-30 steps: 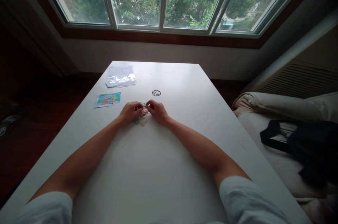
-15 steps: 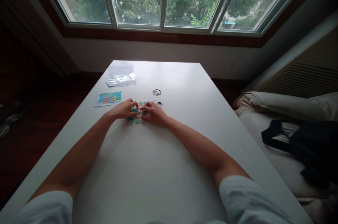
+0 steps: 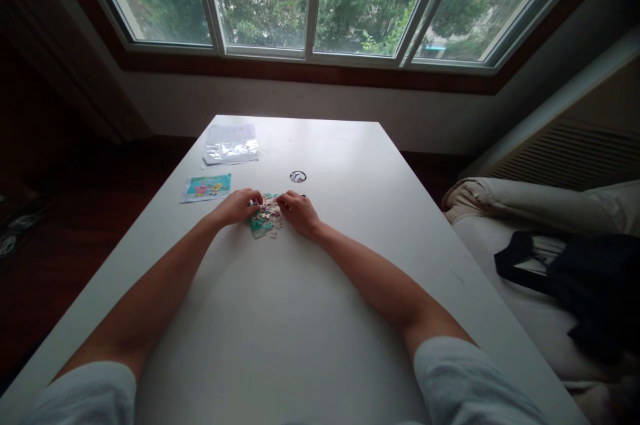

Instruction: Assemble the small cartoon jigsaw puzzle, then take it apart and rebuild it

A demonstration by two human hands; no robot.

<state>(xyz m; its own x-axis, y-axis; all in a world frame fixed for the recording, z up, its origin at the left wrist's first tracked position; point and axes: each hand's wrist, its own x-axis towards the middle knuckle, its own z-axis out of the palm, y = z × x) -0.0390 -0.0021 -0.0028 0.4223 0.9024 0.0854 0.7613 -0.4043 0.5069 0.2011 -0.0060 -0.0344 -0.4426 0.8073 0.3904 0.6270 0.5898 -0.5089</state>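
Observation:
A loose pile of small jigsaw puzzle pieces (image 3: 268, 217), green, pink and pale, lies on the white table (image 3: 280, 318). My left hand (image 3: 239, 205) rests against the pile's left side, fingers curled and the thumb close to them. On the opposite side, my right hand (image 3: 299, 213) has its fingers bent together at the edge of the pieces. Whatever sits between the fingertips of either hand is too small to make out. Left of the pile is a picture card (image 3: 207, 187) with colourful cartoon figures on a blue-green ground.
A clear plastic bag over papers (image 3: 231, 143) lies at the table's far left. Beyond my hands is a round black-and-white disc or cover (image 3: 298, 177). On the right, a dark bag (image 3: 590, 278) lies on a pale sofa (image 3: 480, 238). A window stands past the table.
My hands came together over the pile, then drew apart to its sides. More pieces now show between them, spread wider. The left hand sits slightly farther left than a second ago.

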